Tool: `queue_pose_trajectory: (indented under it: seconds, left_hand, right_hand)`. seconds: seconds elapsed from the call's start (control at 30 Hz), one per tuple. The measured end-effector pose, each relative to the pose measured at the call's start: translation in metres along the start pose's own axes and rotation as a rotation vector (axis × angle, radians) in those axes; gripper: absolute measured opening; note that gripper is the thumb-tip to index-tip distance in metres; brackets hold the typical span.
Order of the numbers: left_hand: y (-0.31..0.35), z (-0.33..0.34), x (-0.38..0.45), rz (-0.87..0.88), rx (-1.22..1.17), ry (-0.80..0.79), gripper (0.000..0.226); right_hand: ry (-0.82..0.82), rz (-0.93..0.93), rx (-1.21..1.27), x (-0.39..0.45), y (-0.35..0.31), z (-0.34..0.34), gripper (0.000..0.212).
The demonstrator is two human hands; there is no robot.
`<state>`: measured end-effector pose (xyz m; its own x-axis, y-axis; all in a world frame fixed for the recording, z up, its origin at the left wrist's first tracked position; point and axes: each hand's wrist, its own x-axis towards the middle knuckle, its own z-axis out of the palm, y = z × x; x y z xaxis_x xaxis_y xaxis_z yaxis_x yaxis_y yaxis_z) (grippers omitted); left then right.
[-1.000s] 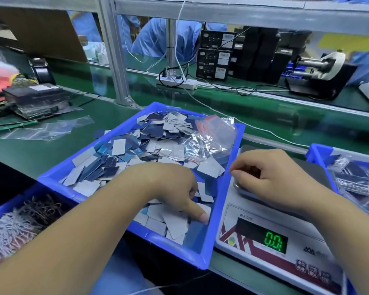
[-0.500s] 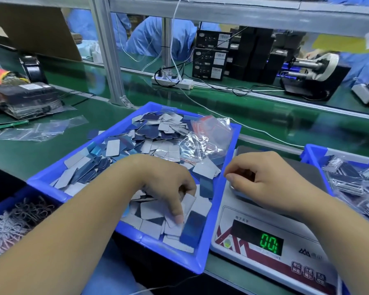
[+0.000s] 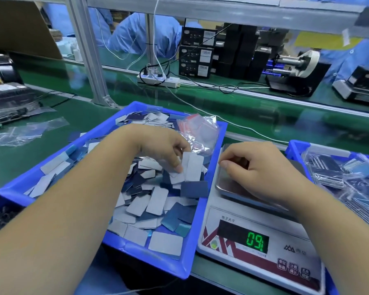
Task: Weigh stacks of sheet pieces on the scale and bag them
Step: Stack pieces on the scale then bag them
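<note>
We cannot tell what the curled right hand (image 3: 262,169) pinches over the scale (image 3: 258,237); left hand (image 3: 164,150) grips sheet pieces (image 3: 192,167) above the tray (image 3: 198,241).

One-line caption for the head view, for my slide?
Left hand lifts sheet pieces from blue tray; right hand rests over scale.

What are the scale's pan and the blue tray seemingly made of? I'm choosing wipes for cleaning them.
The scale's pan looks like brushed stainless steel: grey, dully reflective, with a rolled rim. The blue tray looks like moulded plastic: even saturated colour, soft gloss, thick rounded lip. Neither can be confirmed by sight alone.
</note>
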<state>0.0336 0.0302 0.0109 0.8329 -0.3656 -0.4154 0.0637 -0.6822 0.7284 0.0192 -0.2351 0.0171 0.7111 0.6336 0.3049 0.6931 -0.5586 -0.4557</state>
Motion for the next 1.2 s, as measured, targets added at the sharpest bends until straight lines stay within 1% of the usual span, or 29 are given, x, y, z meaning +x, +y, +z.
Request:
queue_pose_trajectory:
  seconds: [0.17, 0.27, 0.4, 0.5, 0.57, 0.63, 0.77, 0.87, 0.93, 1.03, 1.07, 1.13, 1.2]
  left_hand:
    - [-0.007, 0.0, 0.015, 0.015, -0.1, 0.092, 0.018]
    - [-0.016, -0.006, 0.013, 0.006, -0.14, 0.226, 0.031]
    - [-0.023, -0.011, 0.012, 0.014, -0.248, 0.392, 0.033]
    - [-0.016, -0.009, 0.011, 0.087, -0.228, 0.558, 0.029]
    - [-0.002, -0.007, 0.007, 0.168, -0.266, 0.604, 0.028]
    - [0.012, -0.005, 0.007, 0.232, -0.286, 0.595, 0.028]
    - [0.043, 0.013, 0.021, 0.283, -0.333, 0.491, 0.035]
    - [0.069, 0.029, 0.039, 0.309, -0.299, 0.422, 0.041]
    - [0.085, 0.041, 0.052, 0.339, -0.267, 0.38, 0.039]
    - [0.098, 0.064, 0.065, 0.365, -0.109, 0.338, 0.034]
    - [0.099, 0.071, 0.068, 0.366, -0.054, 0.343, 0.034]
    - [0.097, 0.08, 0.073, 0.367, 0.058, 0.388, 0.037]
    - [0.095, 0.085, 0.074, 0.385, 0.194, 0.435, 0.04]
  right_hand:
    - [0.073, 0.05, 0.0, 0.002, 0.005, -0.003, 0.015]
    - [0.119, 0.078, 0.017, 0.003, 0.009, -0.005, 0.014]
    - [0.147, 0.085, 0.02, 0.005, 0.011, -0.009, 0.019]
    - [0.185, 0.111, -0.004, 0.006, 0.015, -0.015, 0.02]
    - [0.219, 0.158, -0.005, 0.007, 0.02, -0.018, 0.019]
    - [0.25, 0.212, 0.015, 0.01, 0.025, -0.024, 0.018]
    - [0.327, 0.271, 0.139, 0.014, 0.027, -0.044, 0.018]
    - [0.382, 0.251, 0.181, 0.015, 0.026, -0.063, 0.015]
    - [0.42, 0.233, 0.132, 0.012, 0.033, -0.074, 0.013]
    - [0.485, 0.281, 0.113, 0.0, 0.054, -0.074, 0.012]
    - [0.493, 0.311, 0.096, -0.005, 0.063, -0.07, 0.015]
    - [0.437, 0.347, 0.005, -0.012, 0.076, -0.058, 0.025]
    - [0.365, 0.349, -0.042, -0.015, 0.081, -0.049, 0.029]
